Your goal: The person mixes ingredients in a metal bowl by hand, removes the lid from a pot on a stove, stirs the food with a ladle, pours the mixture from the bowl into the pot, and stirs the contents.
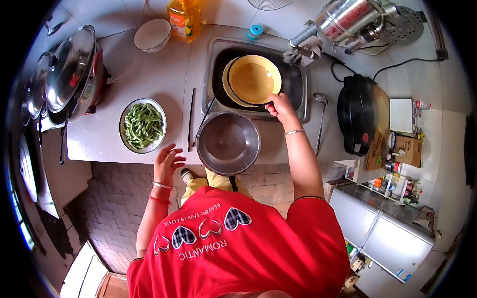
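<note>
My right hand (282,107) grips the near right rim of a yellow basin (238,72) with a dark edge, held over the sink (210,62). Another yellow rim shows just under its left side. My left hand (168,161) is empty, fingers loosely spread, at the counter's front edge. Close by it stands a white bowl (123,134) with a dark rim, holding cut green beans (144,125). Between my hands, a steel bowl (211,158) sits at the counter edge, partly overhanging it. A thin dark stick (191,119) lies left of the sink.
On the left stand lidded pots (74,74). A white bowl (151,36) and an orange bottle (184,22) are at the back. A ladle (320,119) and a black electric appliance (355,114) lie right of the sink, below a metal machine (350,22).
</note>
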Motion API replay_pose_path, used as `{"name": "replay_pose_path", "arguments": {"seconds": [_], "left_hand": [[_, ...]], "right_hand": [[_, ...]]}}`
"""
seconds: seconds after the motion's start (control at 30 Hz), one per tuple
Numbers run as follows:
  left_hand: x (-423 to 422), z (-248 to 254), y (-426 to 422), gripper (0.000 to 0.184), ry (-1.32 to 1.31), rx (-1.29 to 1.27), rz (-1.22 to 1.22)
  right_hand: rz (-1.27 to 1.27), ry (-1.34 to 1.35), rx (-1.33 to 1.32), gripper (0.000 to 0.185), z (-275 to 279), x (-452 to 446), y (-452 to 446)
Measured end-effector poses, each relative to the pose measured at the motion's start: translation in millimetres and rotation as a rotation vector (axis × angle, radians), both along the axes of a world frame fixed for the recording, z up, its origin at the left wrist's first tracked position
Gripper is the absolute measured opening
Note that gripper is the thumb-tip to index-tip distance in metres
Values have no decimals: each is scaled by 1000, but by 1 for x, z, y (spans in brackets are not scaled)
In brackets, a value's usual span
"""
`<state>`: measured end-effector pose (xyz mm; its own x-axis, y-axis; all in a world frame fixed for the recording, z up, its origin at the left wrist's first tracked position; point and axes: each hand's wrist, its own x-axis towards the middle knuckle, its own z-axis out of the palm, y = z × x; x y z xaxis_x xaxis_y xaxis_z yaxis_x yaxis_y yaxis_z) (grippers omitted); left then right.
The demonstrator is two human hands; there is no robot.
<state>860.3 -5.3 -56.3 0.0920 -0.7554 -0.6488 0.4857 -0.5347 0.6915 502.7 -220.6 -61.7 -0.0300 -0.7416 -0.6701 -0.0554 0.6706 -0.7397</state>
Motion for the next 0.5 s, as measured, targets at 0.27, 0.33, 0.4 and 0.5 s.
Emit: {"name": "replay_pose_path", "arguments": {"seconds": [0.27,0.33,0.4,0.5], "left_hand": [[-58,48,-58,74,197,-248,-210],[-69,50,-66,69,293,-303,-279],[-70,48,-65,60,323,-279,-319],[-68,32,-52,50,312,-232,-328]], "right_hand": [[33,-215,-6,15,46,55,104],[53,-271,70,14,47,63,128],[29,-257,41,14,53,71,146],[150,137,-298,26,47,66,159]]}}
